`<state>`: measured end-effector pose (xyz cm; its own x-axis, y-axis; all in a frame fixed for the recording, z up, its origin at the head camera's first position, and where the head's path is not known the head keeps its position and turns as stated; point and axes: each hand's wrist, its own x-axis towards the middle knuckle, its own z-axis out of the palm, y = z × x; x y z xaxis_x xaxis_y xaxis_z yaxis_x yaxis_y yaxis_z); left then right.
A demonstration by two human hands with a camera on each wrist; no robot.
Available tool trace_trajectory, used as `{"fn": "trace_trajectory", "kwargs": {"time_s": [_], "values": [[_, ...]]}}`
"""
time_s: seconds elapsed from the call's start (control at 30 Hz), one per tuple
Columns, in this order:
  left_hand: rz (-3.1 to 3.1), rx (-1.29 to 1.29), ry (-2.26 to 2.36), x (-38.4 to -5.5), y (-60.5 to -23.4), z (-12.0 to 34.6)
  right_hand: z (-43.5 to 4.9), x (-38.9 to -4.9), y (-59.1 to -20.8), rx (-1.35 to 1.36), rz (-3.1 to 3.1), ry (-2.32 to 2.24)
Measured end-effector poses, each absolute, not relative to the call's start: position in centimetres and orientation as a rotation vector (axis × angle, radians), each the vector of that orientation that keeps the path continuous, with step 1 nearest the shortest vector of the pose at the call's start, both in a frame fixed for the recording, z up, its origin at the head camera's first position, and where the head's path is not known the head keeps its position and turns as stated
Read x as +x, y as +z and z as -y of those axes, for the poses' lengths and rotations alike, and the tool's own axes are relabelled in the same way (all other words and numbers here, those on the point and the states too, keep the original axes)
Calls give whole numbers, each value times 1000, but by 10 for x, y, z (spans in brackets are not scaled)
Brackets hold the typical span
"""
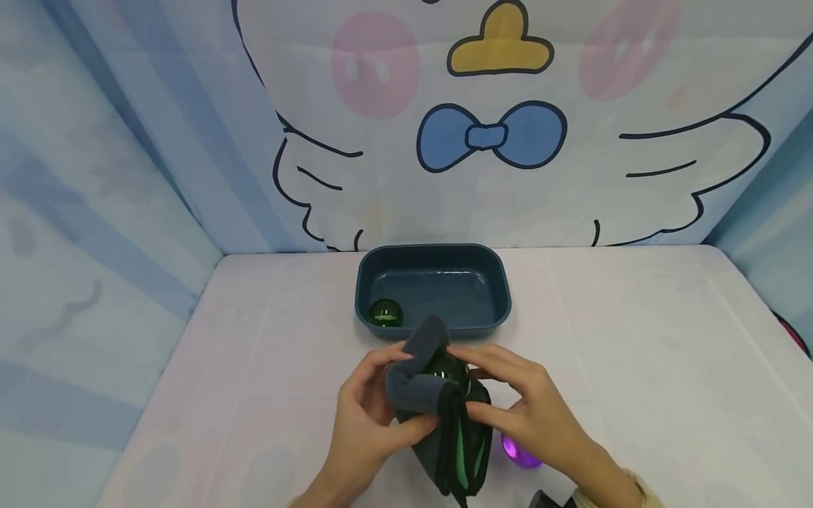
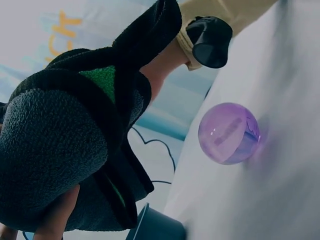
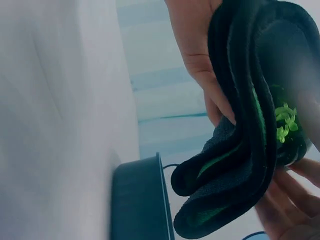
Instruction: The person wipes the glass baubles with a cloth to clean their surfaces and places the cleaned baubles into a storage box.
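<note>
Cloth booth, cartoon backdrop [image 1: 502, 201], blue side curtains [image 1: 89, 261], table [image 1: 635, 367]

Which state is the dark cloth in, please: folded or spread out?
The dark cloth is folded: its black-edged layers double over, bending partly around a green ball.

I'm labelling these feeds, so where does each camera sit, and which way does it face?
Head: worn on the head, facing forward and down over the tray and dark fabric piece; left hand and right hand show.
Left wrist: on that wrist, facing across the fabric, with the purple ball beyond; left fingers and right sleeve show.
Right wrist: on that wrist, facing across the fabric and green ball; the left hand shows at top.
Both wrist views share the fabric and part of the tray.
</note>
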<state>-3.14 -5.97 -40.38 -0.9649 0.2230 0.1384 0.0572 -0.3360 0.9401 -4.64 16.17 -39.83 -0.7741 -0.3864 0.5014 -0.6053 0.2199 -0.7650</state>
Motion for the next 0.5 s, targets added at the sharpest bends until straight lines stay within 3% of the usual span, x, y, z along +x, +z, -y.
{"fn": "trace_trajectory", "kwargs": {"time_s": [0.27, 0.5], "values": [[-1708, 278, 2495, -33, -403, 57, -162, -47, -397, 1070, 2207, 1435], [-1698, 342, 2478, -33, -406, 60, -163, -47, -395, 1082, 2241, 1457]]}}
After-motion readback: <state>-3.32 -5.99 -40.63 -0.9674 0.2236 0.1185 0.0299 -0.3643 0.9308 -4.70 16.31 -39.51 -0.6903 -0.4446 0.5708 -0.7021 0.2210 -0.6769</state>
